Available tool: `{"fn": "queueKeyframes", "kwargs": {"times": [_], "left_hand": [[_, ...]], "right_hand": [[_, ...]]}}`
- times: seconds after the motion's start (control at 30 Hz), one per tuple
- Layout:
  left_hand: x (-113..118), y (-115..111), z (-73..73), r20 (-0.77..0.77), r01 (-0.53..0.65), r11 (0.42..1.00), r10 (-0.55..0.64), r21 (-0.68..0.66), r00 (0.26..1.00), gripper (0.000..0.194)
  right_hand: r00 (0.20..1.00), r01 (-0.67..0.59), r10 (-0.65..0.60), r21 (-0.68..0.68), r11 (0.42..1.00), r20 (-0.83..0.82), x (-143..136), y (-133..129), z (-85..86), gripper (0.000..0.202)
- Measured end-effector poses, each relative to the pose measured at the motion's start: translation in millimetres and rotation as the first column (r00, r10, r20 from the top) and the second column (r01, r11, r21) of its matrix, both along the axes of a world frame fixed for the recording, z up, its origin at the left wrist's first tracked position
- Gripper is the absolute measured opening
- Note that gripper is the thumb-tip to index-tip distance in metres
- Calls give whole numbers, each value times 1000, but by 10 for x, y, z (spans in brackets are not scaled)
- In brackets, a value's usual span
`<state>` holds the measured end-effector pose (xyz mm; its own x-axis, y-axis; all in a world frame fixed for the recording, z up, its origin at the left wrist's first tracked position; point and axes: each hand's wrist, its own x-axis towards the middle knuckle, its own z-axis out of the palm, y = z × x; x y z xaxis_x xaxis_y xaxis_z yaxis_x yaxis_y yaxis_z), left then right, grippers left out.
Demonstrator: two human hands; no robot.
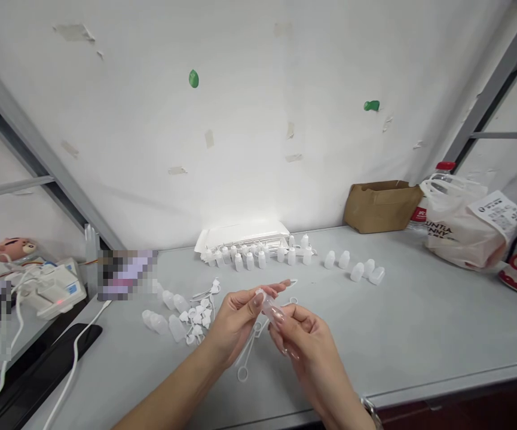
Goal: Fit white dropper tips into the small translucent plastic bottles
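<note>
A small translucent bottle is held between both hands above the grey table. My left hand pinches its upper left end with the thumb and fingers. Around the bottle's lower right part, my right hand has its thumb and fingers closed. White ringed plastic strips lie on the table beneath and between the hands. Left of my left hand is a pile of small white caps, with several loose bottles beside it. Behind the hands stand rows of white-topped bottles.
A white tray is against the wall. Several bottles stand at the right, before a cardboard box and a plastic bag. At the left are a phone, cables and a power strip.
</note>
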<state>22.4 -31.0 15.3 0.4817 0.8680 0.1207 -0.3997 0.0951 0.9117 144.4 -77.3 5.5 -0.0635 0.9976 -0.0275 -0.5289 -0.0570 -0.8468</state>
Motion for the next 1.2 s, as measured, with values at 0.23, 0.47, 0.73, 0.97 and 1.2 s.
{"fn": "queueKeyframes", "kwargs": {"times": [0.23,0.47,0.73,0.97,1.2], "left_hand": [[13,12,28,-59,-171,985,170,-22,984,21],[3,38,0,-6,-205,966,207,-156,978,21],[4,19,31,52,2,995,3,-100,999,29],[-32,49,33,25,-90,996,91,-25,996,22],[-4,19,8,117,-64,979,88,-195,989,15]], "right_hand": [[988,-151,152,25,988,-15,16,108,5,33],[803,269,-380,291,918,460,-131,75,-167,22],[898,231,-293,213,949,330,-124,-1,-49,21],[973,120,-144,134,984,183,-72,29,46,23],[993,-59,61,19,998,-105,-116,49,19,30]]}}
